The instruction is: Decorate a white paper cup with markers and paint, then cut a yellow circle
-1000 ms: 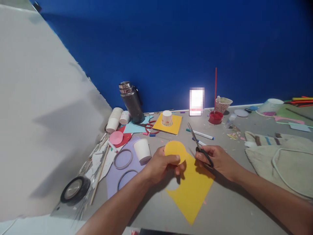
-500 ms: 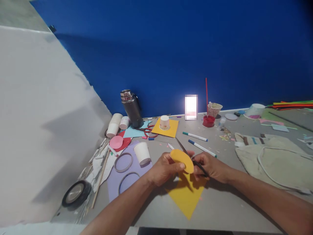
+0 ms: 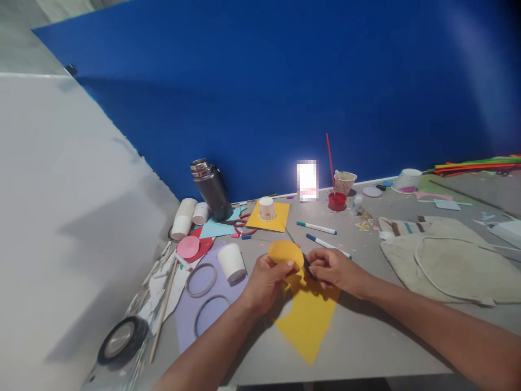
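My left hand point(image 3: 264, 278) pinches a rounded piece of yellow paper point(image 3: 285, 253) between thumb and fingers, above the table's front part. My right hand point(image 3: 337, 269) is closed around a pair of dark-handled scissors point(image 3: 309, 268) at the paper's right edge. The blades are mostly hidden, and I cannot tell how far apart they are. A thin curl of yellow trimming point(image 3: 302, 280) hangs at the rounded piece's lower edge. Under both hands lies a yellow sheet point(image 3: 311, 320) with a curved cut-out on its left side.
Left of my hands, a white paper cup point(image 3: 231, 262) and two rings point(image 3: 201, 280) lie on purple paper point(image 3: 185, 317). Behind stand a dark flask point(image 3: 212, 191) and a small cup point(image 3: 267, 209) on yellow card. Two markers point(image 3: 317, 228) lie ahead; a cloth bag point(image 3: 451, 266) is at right.
Both hands have shifted slightly left with the paper and scissors. The rounded piece has turned, and the scissors now sit lower along its right edge. The view has tilted a little.
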`<state>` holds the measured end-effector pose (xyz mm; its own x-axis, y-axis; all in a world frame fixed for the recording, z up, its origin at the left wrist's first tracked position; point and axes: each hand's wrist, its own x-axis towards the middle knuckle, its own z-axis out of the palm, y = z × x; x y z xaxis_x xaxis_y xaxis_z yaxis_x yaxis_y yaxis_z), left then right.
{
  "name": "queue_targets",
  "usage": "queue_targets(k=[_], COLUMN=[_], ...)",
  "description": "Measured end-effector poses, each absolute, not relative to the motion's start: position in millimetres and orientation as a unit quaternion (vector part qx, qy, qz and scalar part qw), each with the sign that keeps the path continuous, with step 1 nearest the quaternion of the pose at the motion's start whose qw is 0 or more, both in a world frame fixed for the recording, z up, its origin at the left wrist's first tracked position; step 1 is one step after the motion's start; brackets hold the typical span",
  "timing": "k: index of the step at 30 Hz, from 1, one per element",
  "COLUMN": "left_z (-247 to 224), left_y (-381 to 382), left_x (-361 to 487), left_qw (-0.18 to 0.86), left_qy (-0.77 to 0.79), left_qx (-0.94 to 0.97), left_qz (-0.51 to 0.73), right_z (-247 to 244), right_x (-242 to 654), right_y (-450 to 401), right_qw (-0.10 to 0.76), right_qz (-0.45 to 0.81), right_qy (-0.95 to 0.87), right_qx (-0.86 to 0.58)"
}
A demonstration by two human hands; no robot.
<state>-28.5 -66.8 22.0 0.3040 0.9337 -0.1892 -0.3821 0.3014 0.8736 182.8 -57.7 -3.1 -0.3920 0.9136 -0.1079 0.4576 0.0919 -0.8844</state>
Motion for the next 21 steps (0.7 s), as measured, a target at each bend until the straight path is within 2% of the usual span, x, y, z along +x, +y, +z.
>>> queue_targets(k=[4, 9, 14, 21], left_z=[21.3, 25.9, 24.1, 23.8], left_y=[-64.1, -63.4, -62.1, -63.8], left_x=[-29.5, -31.6, -31.5, -30.7], left_qw=[0.675, 0.684, 0.690, 0.673], left_qy=[0.446, 0.432, 0.432, 0.421], left_qx=[0.371, 0.386, 0.394, 0.428], left_qz=[0.456, 0.444, 0.427, 0.432], right_z=[-3.2, -7.3, -8.3, -3.9], right_x=[186.1, 184.9, 182.2, 183.2], right_y=[-51.6, -58.3, -65.4, -64.1], right_qw=[0.239, 0.169, 0.108, 0.082], right_qz=[0.307, 0.180, 0.089, 0.038], right_qy=[-0.741, -0.802, -0.822, -0.829], right_qx=[-0.548, -0.543, -0.553, -0.552])
